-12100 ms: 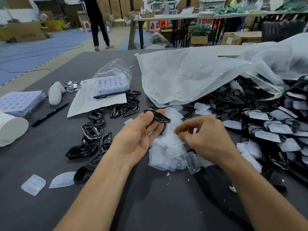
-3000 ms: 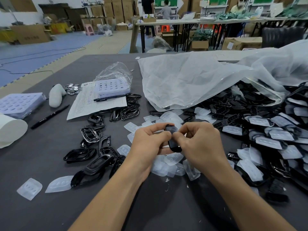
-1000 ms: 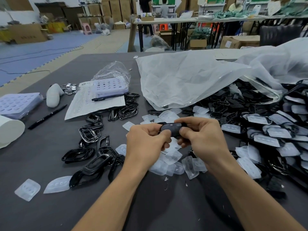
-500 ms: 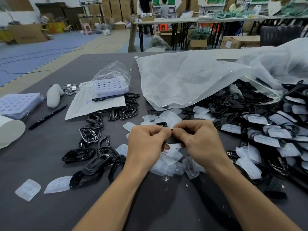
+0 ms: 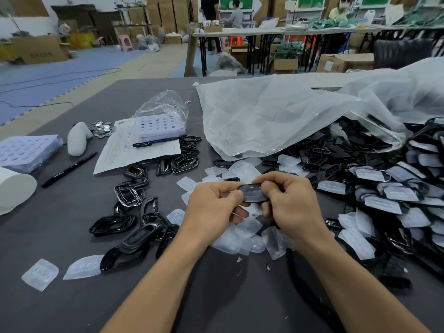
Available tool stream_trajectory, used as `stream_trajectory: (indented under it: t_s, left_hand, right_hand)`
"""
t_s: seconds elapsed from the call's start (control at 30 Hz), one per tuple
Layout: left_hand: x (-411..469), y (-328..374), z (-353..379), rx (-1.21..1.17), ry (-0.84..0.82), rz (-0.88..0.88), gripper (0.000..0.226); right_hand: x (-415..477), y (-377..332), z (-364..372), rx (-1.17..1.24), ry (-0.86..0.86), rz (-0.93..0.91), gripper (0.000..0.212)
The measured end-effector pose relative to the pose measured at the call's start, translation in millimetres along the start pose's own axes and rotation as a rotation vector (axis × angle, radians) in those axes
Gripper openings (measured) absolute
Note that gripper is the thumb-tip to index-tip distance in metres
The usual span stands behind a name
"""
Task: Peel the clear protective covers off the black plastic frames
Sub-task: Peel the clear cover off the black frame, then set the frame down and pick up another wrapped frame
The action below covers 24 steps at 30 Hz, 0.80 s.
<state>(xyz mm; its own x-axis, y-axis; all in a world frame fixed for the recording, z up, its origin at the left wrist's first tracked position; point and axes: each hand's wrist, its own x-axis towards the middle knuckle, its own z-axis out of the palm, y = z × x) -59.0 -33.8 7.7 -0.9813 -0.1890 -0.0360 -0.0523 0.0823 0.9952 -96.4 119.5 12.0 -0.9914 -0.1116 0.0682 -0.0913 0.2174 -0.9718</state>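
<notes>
Mid-table (image 5: 60, 236), left hand (image 5: 211, 207) and right hand (image 5: 292, 204) apparently pinch one frame (image 5: 252, 193).

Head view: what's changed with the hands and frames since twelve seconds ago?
Then the left hand held a bare frame alone, the right hand apart. Now both pinch a still-covered black frame between them, its face turned up. The peeled frames at left have grown. The bag, paper and pen are unchanged.
</notes>
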Motion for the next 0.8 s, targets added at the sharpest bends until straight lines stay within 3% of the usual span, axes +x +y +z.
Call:
stream_trajectory:
  t_s: [0.17, 0.37, 0.6, 0.7, 0.8]
  left_hand:
    - [2.2, 0.1, -3.6, -0.032, 0.044, -0.007, 0.042]
    - [2.6, 0.6, -1.5, -0.036, 0.153, -0.012, 0.033]
    - [0.4, 0.5, -3.2, -0.008, 0.047, 0.007, 0.038]
    - [-2.5, -0.4, -2.6, 0.124, 0.068, 0.083, 0.019]
    - [-2.3, -0.6, -2.3, 0.142, 0.074, 0.072, 0.028]
  right_hand:
    - [1.1, -1.7, -3.4, 0.049, -0.092, 0.006, 0.022]
    - [1.2, 0.4, -0.5, 0.042, -0.093, 0.006, 0.038]
    - [1.8, -2.7, -6.2, 0.091, -0.125, 0.044, 0.043]
    - [0.1, -3.0, -4.0, 0.031, -0.126, -0.014, 0.029]
    - [-1.0, -1.4, -1.4, -0.032, -0.121, -0.050, 0.028]
